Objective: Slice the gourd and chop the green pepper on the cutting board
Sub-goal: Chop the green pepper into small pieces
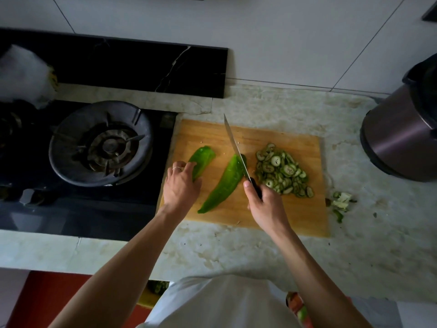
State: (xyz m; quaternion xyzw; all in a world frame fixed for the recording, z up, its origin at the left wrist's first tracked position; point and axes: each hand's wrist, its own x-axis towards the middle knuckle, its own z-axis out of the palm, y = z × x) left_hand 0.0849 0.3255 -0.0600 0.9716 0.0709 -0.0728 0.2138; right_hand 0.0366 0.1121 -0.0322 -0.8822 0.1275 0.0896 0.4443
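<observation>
On the wooden cutting board (279,216) lie two green pepper halves. The left pepper half (205,156) is under the fingertips of my left hand (181,185). The longer right pepper half (224,184) lies diagonally in the board's middle. My right hand (264,204) grips the dark handle of a knife (234,147), whose blade points away from me along that half's right edge. A heap of thin gourd slices (282,172) covers the board's right part.
A gas stove with a round burner ring (100,143) sits left of the board. A dark metal cooker pot (402,138) stands at the right. Gourd and pepper scraps (340,202) lie on the marble counter right of the board. A white plastic bag (23,74) is at far left.
</observation>
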